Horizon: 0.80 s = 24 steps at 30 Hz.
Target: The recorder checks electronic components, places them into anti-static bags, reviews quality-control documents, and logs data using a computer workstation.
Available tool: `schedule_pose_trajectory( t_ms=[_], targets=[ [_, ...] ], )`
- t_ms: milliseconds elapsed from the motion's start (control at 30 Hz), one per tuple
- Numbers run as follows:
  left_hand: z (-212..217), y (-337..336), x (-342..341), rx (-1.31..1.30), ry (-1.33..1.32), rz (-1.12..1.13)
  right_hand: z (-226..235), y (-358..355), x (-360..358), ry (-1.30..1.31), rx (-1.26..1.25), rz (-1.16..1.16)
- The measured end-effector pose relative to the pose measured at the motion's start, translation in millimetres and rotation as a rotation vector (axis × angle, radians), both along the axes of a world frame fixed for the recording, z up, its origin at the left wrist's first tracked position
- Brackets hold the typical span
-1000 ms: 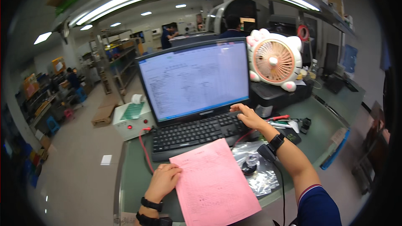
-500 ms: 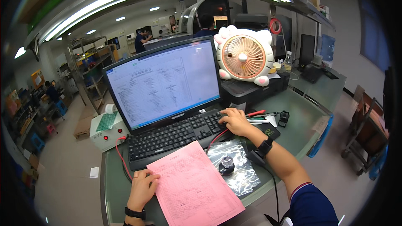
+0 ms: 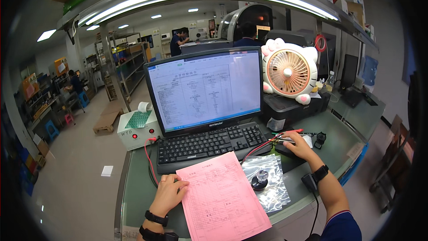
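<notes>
My left hand is at the upper left edge of a pink printed sheet, its fingers bent and closed on that edge. The sheet lies tilted in front of a black keyboard. To the right of the keyboard, my right hand curves over a dark computer mouse, mostly hidden beneath it. A monitor behind the keyboard shows a document with a table. Beside the sheet, a small black round object with a clear top sits on a clear plastic bag.
A white cat-shaped fan stands on a black box-like machine right of the monitor. A white box with red lights stands at the left, with red cables. Pens lie beyond my right hand. Other people work in the background.
My right hand has left the keyboard's right end and come down over the mouse. My left hand stays at the sheet's edge. The whole view has turned toward the left.
</notes>
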<state>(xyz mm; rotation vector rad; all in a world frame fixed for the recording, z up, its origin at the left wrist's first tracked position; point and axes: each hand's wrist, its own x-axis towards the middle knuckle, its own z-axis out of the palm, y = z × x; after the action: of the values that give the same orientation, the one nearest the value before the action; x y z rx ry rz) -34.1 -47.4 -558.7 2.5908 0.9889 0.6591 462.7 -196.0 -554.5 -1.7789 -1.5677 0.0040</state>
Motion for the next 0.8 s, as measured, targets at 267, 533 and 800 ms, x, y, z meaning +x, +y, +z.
schedule_pose_trajectory(
  t_ms=[267,533,800],
  targets=[
    [-1.7,0.3,1.9,-0.019,-0.001,-0.013,-6.1,-14.2,-3.6,-0.042,-0.073,0.105],
    [-0.8,-0.6,2.8,-0.020,-0.008,-0.003,-7.2,-15.2,-3.7,-0.052,-0.068,0.122],
    [0.9,-1.9,1.8,-0.015,0.009,0.001,-8.5,-14.6,-5.6,-0.039,-0.083,0.085]
  ],
)
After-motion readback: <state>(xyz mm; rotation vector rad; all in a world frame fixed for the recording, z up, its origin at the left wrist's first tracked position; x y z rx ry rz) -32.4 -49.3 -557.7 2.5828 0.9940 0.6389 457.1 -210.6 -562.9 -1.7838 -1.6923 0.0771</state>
